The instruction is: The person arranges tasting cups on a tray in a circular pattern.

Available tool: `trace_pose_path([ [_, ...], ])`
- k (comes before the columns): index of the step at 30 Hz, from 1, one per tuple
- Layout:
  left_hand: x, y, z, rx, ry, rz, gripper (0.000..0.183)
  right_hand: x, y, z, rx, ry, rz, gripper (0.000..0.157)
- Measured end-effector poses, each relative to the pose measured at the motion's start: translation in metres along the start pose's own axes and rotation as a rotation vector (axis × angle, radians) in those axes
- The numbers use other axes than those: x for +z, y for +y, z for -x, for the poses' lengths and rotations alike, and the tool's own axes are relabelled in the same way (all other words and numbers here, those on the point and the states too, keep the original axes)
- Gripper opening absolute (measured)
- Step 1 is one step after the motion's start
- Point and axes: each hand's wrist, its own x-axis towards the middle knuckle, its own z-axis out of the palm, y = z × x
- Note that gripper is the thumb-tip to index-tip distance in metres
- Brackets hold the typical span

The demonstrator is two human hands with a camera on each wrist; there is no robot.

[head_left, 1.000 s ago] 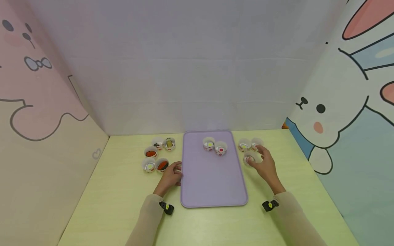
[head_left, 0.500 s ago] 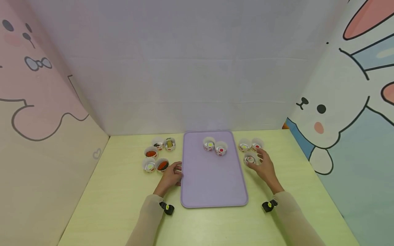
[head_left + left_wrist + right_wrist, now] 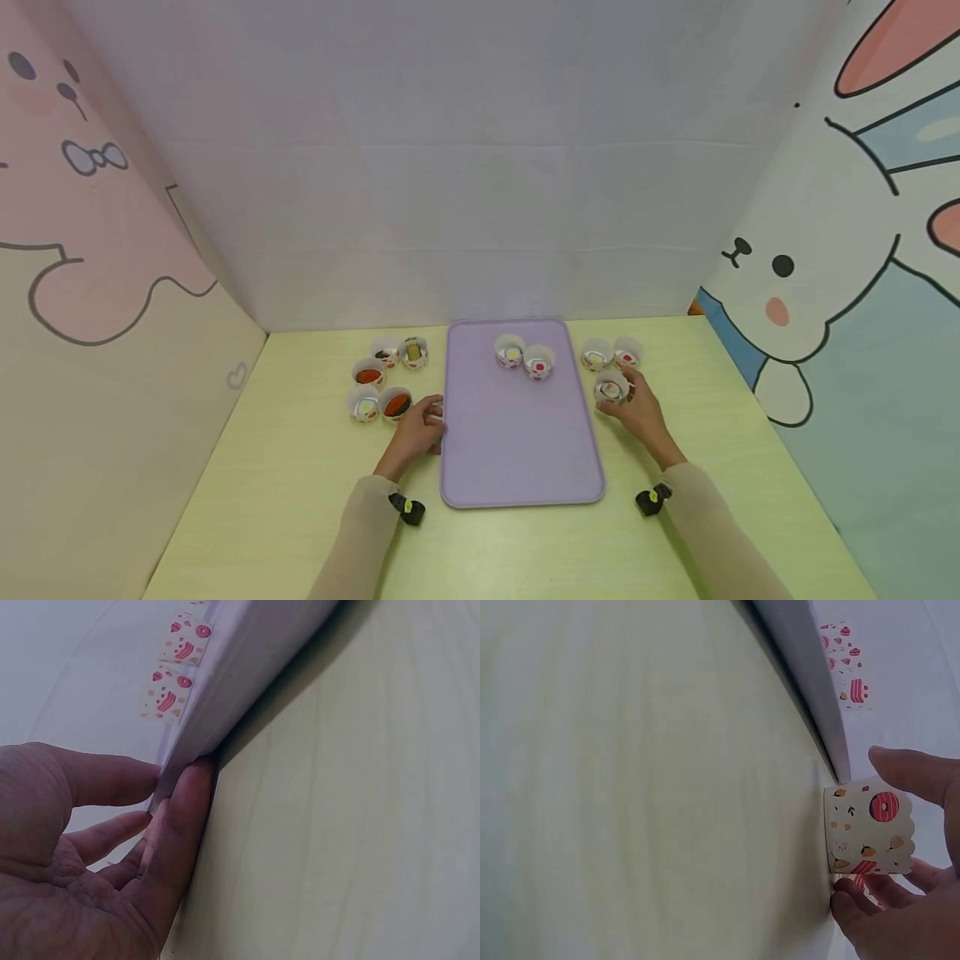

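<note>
A small white paper cup (image 3: 611, 387) with a round pale piece inside stands on the table right of the purple tray (image 3: 521, 450). My right hand (image 3: 637, 414) is around this cup, fingers by its far right side and thumb by its near side. In the right wrist view, the thumb (image 3: 904, 769) sits slightly apart from the printed wall of the cup (image 3: 870, 829); the fingertips are beside its other side. My left hand (image 3: 416, 433) pinches the tray's left edge (image 3: 202, 712) between thumb and fingers. Two cups, one (image 3: 509, 352) with yellow-green contents, one (image 3: 538, 363) with red, stand on the tray.
Behind my right hand are two more cups, one (image 3: 597, 355) yellow inside, the other (image 3: 627, 352) red. Several cups with orange, dark and yellowish contents, such as this orange-filled one (image 3: 368, 374), cluster left of the tray. A white wall (image 3: 480, 208) rises behind the table.
My right hand has moved slightly down and towards me; its thumb no longer covers the pale-filled cup, and its fingers have left the red-filled one. The left hand stays on the tray edge.
</note>
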Motion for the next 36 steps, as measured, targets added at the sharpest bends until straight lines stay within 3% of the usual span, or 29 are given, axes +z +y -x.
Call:
trace_pose_path([
  [26, 0.0005, -0.0022, -0.0021, 0.008, 0.005, -0.005, 0.057, 0.0023, 0.0002, -0.0059, 0.007, 0.024, 0.112, 0.071],
  [36, 0.0013, -0.0069, -0.0034, 0.007, 0.007, -0.013, 0.055, -0.0002, 0.0035, -0.0025, 0.009, 0.043, 0.132, 0.071],
])
